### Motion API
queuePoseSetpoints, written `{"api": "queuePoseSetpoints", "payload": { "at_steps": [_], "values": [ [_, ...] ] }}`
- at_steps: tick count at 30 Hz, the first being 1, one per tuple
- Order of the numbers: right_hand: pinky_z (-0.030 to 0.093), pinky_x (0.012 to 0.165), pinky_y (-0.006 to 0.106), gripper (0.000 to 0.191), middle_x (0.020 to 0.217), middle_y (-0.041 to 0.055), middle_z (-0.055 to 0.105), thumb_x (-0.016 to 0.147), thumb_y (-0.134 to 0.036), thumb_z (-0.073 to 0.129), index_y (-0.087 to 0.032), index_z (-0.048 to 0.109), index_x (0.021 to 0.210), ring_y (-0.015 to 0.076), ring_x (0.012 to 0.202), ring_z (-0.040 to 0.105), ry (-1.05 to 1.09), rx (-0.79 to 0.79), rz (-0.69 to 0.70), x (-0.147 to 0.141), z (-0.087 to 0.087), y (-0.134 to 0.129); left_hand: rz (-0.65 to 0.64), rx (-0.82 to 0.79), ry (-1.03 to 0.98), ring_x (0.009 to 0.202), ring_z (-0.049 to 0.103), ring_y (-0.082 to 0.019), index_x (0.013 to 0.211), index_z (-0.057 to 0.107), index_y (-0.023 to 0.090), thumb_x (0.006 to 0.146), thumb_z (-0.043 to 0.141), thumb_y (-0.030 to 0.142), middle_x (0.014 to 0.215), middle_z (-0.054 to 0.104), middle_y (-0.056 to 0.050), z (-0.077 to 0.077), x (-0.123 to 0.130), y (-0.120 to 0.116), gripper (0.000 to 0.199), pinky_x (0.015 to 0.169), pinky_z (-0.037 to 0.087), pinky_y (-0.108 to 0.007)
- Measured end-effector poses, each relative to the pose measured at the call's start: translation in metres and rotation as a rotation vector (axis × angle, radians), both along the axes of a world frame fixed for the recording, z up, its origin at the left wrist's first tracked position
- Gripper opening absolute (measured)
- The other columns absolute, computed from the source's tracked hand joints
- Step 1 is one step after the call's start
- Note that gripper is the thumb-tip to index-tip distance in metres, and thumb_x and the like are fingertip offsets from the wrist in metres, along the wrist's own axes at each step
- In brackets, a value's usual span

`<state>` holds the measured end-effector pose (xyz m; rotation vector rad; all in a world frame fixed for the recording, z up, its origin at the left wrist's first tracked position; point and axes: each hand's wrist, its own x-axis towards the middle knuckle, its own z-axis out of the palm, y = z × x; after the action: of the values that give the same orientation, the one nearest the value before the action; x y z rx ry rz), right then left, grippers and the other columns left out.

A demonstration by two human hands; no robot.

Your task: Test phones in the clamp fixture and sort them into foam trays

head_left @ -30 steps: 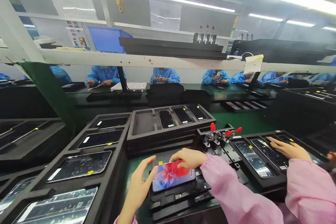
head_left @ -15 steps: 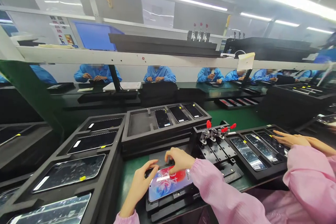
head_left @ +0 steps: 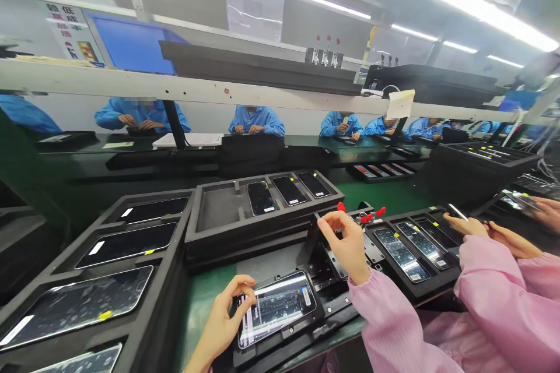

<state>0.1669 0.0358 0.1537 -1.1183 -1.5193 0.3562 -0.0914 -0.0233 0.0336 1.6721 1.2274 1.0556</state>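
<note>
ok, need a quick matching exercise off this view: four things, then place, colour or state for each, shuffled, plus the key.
Things:
1. left hand
2. right hand
3. bin
4. bench clamps

Place, colour or state:
A. in the air, clear of the phone in the jig
B. blue, up at the shelf
C. red handle tips
D. fingers at one end of the phone in the jig

Pairs: 1-D, 2-A, 3-B, 4-C
</note>
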Motion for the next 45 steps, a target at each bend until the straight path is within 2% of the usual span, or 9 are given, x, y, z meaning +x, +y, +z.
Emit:
{"api": "queuePoseSetpoints", "payload": {
  "at_steps": [8, 15, 21, 26, 30, 34, 37, 42, 45],
  "values": [
    [0.042, 0.093, 0.039, 0.028, 0.113, 0.0087, 0.055, 0.086, -0.03, 0.049, -0.019, 0.054, 0.11, 0.0198, 0.108, 0.049, -0.382, 0.331, -0.217, 0.029, 0.018, 0.025, -0.234, -0.01, -0.201, 0.066, 0.044, -0.014, 0.089, 0.048, 0.023, 0.086, 0.048, 0.041, 0.068, 0.048, 0.004, -0.009, 0.036, 0.02, 0.019, 0.065, 0.036, -0.025],
    [0.047, 0.087, 0.037, 0.026, 0.101, 0.0081, 0.061, 0.09, -0.031, 0.042, -0.017, 0.057, 0.106, 0.0186, 0.097, 0.056, -0.513, 0.186, -0.073, 0.04, 0.016, 0.031, -0.231, -0.014, -0.242, 0.072, 0.047, -0.014, 0.099, 0.049, 0.024, 0.086, 0.049, 0.038, 0.074, 0.051, 0.004, -0.015, 0.069, 0.04, 0.019, 0.073, 0.037, -0.026],
    [0.048, 0.083, 0.034, 0.021, 0.096, 0.0063, 0.062, 0.087, -0.024, 0.048, -0.017, 0.058, 0.105, 0.0162, 0.092, 0.056, -0.474, 0.282, -0.082, 0.045, 0.011, 0.017, -0.201, -0.047, -0.21, 0.078, 0.051, -0.015, 0.103, 0.05, 0.026, 0.086, 0.051, 0.031, 0.08, 0.056, 0.003, -0.014, 0.07, 0.04, 0.018, 0.078, 0.037, -0.027],
    [0.043, 0.087, 0.039, 0.041, 0.09, 0.0044, 0.065, 0.083, -0.015, 0.05, -0.017, 0.047, 0.125, 0.0175, 0.091, 0.056, -0.484, 0.428, -0.137, 0.066, -0.03, -0.024, -0.175, -0.053, -0.218, 0.075, 0.051, -0.015, 0.101, 0.051, 0.026, 0.085, 0.05, 0.034, 0.077, 0.055, 0.003, -0.017, 0.069, 0.043, 0.018, 0.074, 0.04, -0.026],
    [0.014, 0.103, 0.058, 0.052, 0.122, 0.0077, 0.056, 0.09, -0.03, 0.037, -0.014, 0.027, 0.139, 0.0278, 0.121, 0.039, -0.762, 0.229, -0.1, 0.076, -0.079, -0.041, -0.151, -0.06, -0.205, 0.084, 0.055, -0.017, 0.104, 0.052, 0.026, 0.085, 0.05, 0.032, 0.085, 0.058, 0.001, -0.018, 0.067, 0.044, 0.02, 0.08, 0.041, -0.028],
    [-0.004, 0.102, 0.063, 0.057, 0.136, 0.0059, 0.042, 0.092, -0.039, 0.031, -0.017, 0.014, 0.142, 0.0304, 0.133, 0.02, -0.877, 0.015, -0.086, 0.075, -0.1, -0.036, -0.131, -0.059, -0.164, 0.109, 0.05, -0.02, 0.115, 0.049, 0.028, 0.08, 0.055, 0.024, 0.112, 0.057, -0.003, -0.017, 0.068, 0.042, 0.035, 0.097, 0.034, -0.033],
    [0.0, 0.103, 0.063, 0.057, 0.134, 0.0068, 0.044, 0.09, -0.038, 0.036, -0.018, 0.019, 0.141, 0.0306, 0.132, 0.023, -0.809, 0.011, -0.086, 0.07, -0.102, -0.042, -0.108, -0.049, -0.131, 0.113, 0.049, -0.02, 0.118, 0.048, 0.03, 0.078, 0.057, 0.02, 0.122, 0.053, -0.002, -0.015, 0.071, 0.041, 0.042, 0.1, 0.032, -0.034],
    [0.034, 0.095, 0.044, 0.031, 0.095, 0.0064, 0.061, 0.081, -0.02, 0.048, -0.017, 0.052, 0.111, 0.0213, 0.099, 0.053, -0.453, 0.35, -0.12, 0.037, -0.118, -0.078, -0.097, -0.056, -0.127, 0.105, 0.055, -0.019, 0.12, 0.045, 0.029, 0.082, 0.051, 0.023, 0.12, 0.054, -0.003, -0.015, 0.071, 0.045, 0.039, 0.096, 0.039, -0.034],
    [0.029, 0.097, 0.044, 0.022, 0.088, 0.0047, 0.059, 0.074, -0.032, 0.058, -0.021, 0.06, 0.093, 0.0214, 0.092, 0.054, -0.493, 0.363, -0.212, 0.008, -0.128, -0.088, -0.1, -0.07, -0.135, 0.102, 0.057, -0.018, 0.118, 0.046, 0.027, 0.085, 0.046, 0.026, 0.118, 0.056, -0.004, -0.017, 0.069, 0.047, 0.032, 0.092, 0.044, -0.033]
  ]
}}
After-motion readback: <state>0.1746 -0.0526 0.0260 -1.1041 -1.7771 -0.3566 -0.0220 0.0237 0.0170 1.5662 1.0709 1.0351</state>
